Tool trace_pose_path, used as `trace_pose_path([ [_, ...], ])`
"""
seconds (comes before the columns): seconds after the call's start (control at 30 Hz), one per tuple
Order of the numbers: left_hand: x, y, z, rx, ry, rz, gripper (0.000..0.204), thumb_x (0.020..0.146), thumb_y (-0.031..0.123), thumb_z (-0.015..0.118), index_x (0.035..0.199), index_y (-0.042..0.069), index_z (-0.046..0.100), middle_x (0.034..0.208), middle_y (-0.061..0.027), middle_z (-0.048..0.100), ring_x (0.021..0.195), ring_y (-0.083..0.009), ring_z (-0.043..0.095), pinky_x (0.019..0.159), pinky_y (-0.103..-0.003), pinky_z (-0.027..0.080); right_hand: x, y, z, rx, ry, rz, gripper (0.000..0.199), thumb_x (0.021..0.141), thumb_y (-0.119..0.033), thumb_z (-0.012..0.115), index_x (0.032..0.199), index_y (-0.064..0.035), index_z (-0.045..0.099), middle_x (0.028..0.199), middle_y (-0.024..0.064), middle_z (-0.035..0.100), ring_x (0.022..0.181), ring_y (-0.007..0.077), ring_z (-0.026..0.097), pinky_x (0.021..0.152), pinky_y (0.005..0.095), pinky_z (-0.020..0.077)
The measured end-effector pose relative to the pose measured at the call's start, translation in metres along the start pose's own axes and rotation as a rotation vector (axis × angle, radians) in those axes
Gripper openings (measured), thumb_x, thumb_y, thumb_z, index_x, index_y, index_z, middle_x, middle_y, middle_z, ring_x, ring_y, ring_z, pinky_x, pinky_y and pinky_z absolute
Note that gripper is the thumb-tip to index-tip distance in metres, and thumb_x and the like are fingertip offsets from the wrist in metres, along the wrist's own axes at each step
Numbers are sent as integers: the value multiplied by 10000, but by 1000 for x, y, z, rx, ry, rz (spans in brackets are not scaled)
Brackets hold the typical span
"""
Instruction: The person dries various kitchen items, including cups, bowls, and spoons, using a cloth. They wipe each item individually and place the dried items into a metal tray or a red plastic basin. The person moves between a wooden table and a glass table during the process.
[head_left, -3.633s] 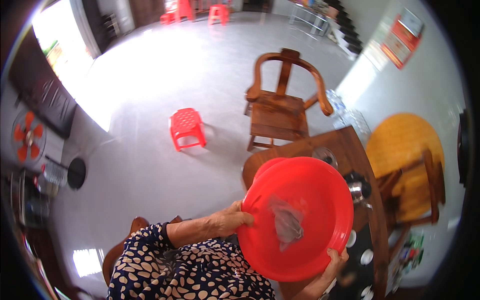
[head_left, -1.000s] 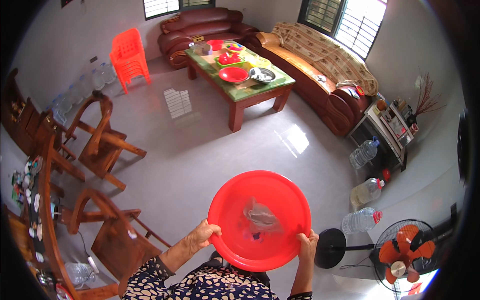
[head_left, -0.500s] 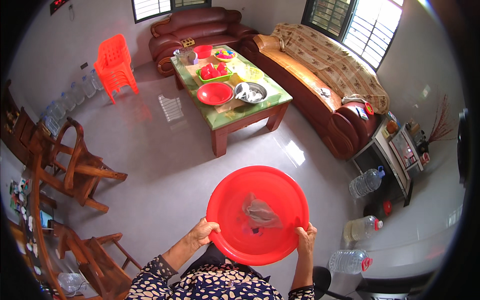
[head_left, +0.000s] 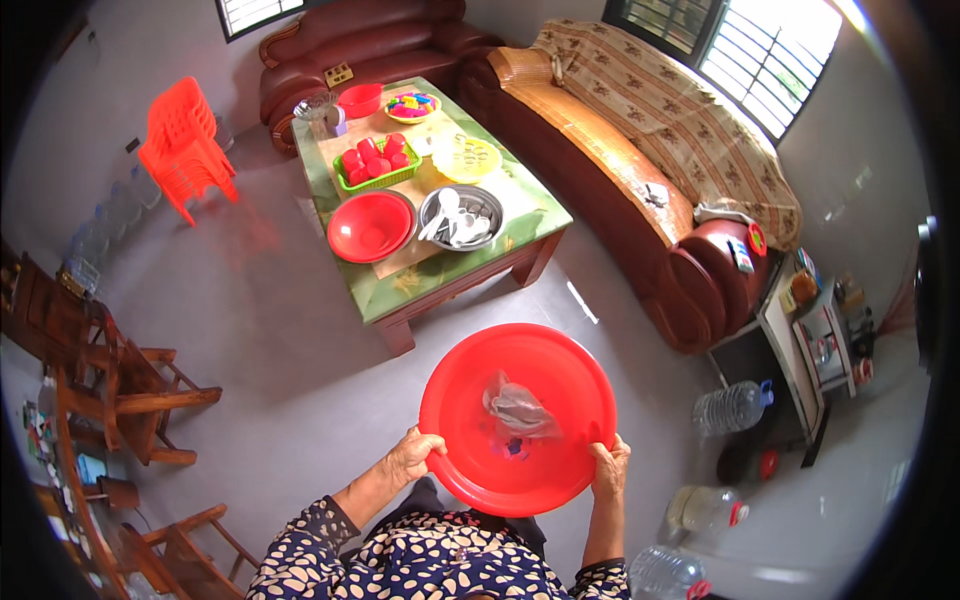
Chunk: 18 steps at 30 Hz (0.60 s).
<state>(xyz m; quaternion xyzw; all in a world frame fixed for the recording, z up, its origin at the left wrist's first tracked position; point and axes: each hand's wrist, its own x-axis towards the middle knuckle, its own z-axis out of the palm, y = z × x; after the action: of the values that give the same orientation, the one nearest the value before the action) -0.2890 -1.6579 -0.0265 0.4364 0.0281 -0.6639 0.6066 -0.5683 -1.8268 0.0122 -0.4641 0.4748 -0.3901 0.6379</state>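
Note:
Out in front of my body I carry a large round red plastic basin, tilted slightly so its inside shows. My left hand grips the rim at the lower left, thumb over the edge. On the lower right side my right hand closes round the same rim. Inside lies a crumpled, greyish see-through plastic bag. Below the bag, a small dark and purple patch shows on the basin's bottom; I cannot make out what it is.
Ahead stands a green-topped table bearing a red bowl, a metal bowl of white spoons and a green basket of red cups. Brown sofas flank it. Wooden chairs stand left, large plastic bottles right.
The table and sofas appear nearer and lower in view, as I have moved forward. Both hands keep the same hold on the basin.

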Motion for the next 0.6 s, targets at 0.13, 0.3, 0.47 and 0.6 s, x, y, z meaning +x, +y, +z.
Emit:
trace_pose_path([
  [0.13, 70, 19, 43, -90, 40, 32, 425, 633, -161, 463, 999, 16, 589, 894, -90, 613, 782, -207, 603, 706, -333, 526, 100, -22, -2, -68, -23, 20, 165, 729, -7, 548, 882, 20, 604, 747, -9, 593, 645, 65, 519, 630, 234, 456],
  [0.3, 173, 42, 72, -148, 104, 71, 393, 648, -156, 458, 968, 26, 595, 881, -80, 610, 759, -192, 589, 685, -320, 518, 235, -39, -5, -81, -146, 20, 173, 728, -7, 557, 892, 16, 609, 768, 4, 611, 664, 72, 541, 637, 233, 460],
  [0.47, 274, 72, 106, -190, 213, 97, 390, 614, -148, 519, 956, 26, 591, 845, -78, 597, 728, -210, 583, 658, -321, 511, 357, -35, -3, -48, -187, 40, 241, 696, 27, 556, 933, 27, 603, 831, 52, 639, 706, 121, 594, 678, 253, 495],
  [0.6, 365, 84, 103, -235, 225, 177, 416, 606, -173, 496, 964, 19, 587, 861, -92, 605, 741, -230, 591, 665, -351, 517, 448, -36, 12, -26, -226, 109, 234, 715, 12, 571, 946, 22, 609, 818, 39, 636, 714, 111, 581, 689, 254, 477],
])
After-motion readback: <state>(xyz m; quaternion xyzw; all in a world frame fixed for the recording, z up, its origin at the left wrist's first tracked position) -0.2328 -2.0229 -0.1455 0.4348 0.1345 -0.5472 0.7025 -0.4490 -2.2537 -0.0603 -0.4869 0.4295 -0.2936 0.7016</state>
